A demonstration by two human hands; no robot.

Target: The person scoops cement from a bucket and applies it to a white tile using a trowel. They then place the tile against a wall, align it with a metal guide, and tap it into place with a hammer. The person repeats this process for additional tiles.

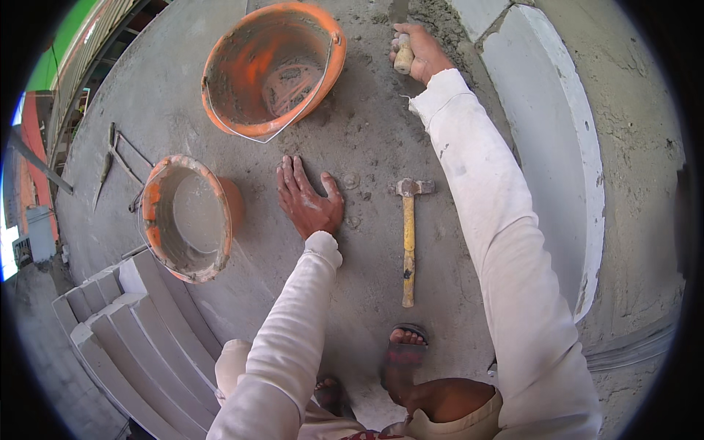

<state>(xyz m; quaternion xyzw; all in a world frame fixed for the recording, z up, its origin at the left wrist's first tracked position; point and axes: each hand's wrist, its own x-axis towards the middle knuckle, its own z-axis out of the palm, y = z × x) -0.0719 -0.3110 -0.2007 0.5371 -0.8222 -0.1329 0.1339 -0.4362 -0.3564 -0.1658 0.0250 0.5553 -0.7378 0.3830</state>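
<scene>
My left hand [311,199] lies flat on the grey cement floor [293,308], palm down with fingers spread, just below the large orange bucket [337,55]. Farther off at the upper right, my right hand [424,53] is closed around the wooden handle of a trowel [402,55]. Only a bit of its metal shows at the top edge, over rough wet mortar [440,18] beside a row of pale blocks. Between my forearms rests a hammer [408,242] with a worn yellow handle, its head pointing away from me. The large bucket is tilted, with mortar smeared inside.
A smaller orange bucket [233,205] holding greyish liquid stands on the left. Beyond it lies a saw-like tool [110,165]. Pale blocks [139,330] are stacked at lower left. Long light blocks [546,132] line the right side. My sandalled feet [405,348] are at the bottom.
</scene>
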